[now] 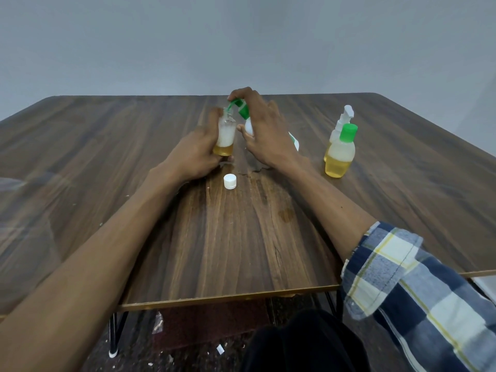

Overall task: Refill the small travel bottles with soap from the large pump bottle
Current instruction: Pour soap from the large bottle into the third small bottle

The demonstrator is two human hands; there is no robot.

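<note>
Two hands: both work at the middle of the brown wooden table (268, 224), close to each other.
Left hand (197, 153): its fingers are curled round a small clear plastic travel bottle (225, 139) and hold it upright, just above the table top or touching it; I cannot tell which.
Small travel bottle: it is open at the top, with yellow soap in the bottom part and white foam above it.
White round cap (230, 181): it lies on the table near the left hand, on the side of the person, apart from the bottle.
Large pump bottle (249, 124): it is white with a green pump head and it is tilted toward the small bottle; the green spout reaches over the open neck.
Right hand (264, 130): it grips the large bottle from above, the index finger bent over the green pump head and the thumb on the white body; the lower part of the bottle is mostly hidden behind the hand.
White spray bottle (339, 130): it stands upright at the right, well apart from the hands, with yellow liquid inside.
Green-capped clear bottle (340, 154): it stands just in front of the spray bottle, about half full of yellow liquid.
Right sleeve (418, 285): blue, white and yellow checked cloth, rolled up on the forearm.
</note>
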